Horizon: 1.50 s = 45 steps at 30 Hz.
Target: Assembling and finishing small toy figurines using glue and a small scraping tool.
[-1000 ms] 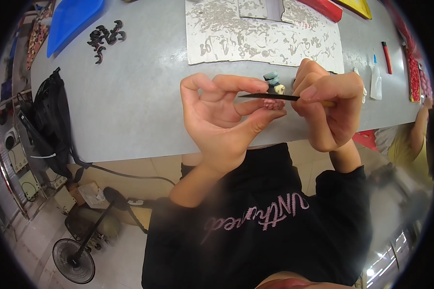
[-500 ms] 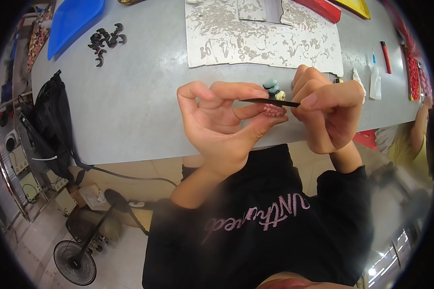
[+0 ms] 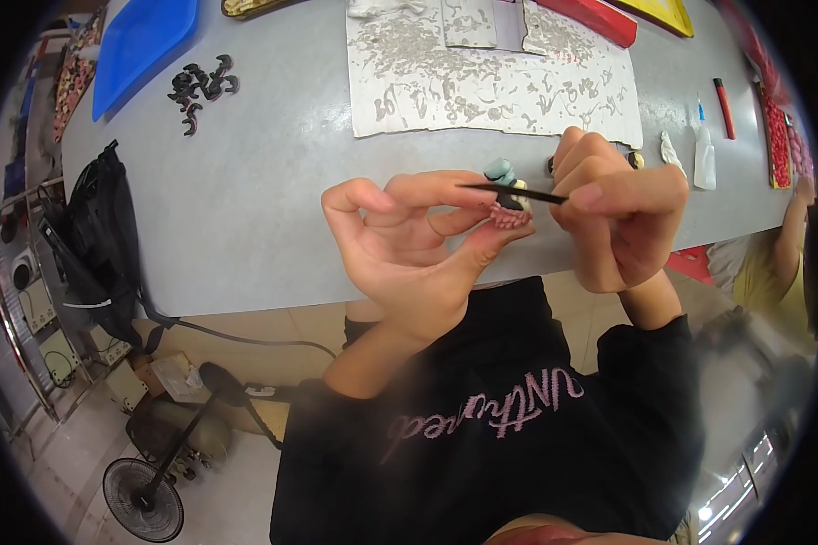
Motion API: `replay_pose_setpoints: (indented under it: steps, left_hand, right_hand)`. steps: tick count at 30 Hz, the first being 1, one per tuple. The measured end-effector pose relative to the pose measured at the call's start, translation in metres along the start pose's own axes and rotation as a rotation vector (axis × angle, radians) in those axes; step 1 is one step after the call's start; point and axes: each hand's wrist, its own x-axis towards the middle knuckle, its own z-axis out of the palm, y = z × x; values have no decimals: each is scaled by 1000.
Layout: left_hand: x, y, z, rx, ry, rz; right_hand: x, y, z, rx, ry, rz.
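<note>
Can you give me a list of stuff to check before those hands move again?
1. Left hand pinching the little colorful piece: ok, between thumb and fingers.
2. Right hand gripping the thin dark tool: ok.
3. Tool's tip clear of the left fingers: cannot tell; it crosses in front of them in this view.
4. Curved black pieces away from both hands: ok.
5. Small clear bottle not touching either hand: ok.
</note>
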Motion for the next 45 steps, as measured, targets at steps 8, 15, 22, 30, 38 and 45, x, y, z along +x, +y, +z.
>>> replay_pose_setpoints:
  steps: [8, 15, 22, 30, 38, 45]
  left_hand:
    - [-1, -4, -3, -130, -11, 15]
    - [0, -4, -1, -147, 11, 37]
    - [-1, -3, -4, -62, -13, 48]
    - [0, -4, -3, -159, -8, 24]
    - [0, -4, -2, -290, 6, -11]
    - [1, -5, -4, -245, -13, -19]
  right_hand:
    - [-2, 1, 1, 36, -11, -8]
    - [-2, 1, 4, 65, 0, -29]
    - [-3, 3, 4, 77, -8, -67]
    - [-5, 4, 5, 113, 18, -103]
    - [-5, 6, 5, 90, 26, -119]
    - [-4, 4, 6, 139, 7, -155]
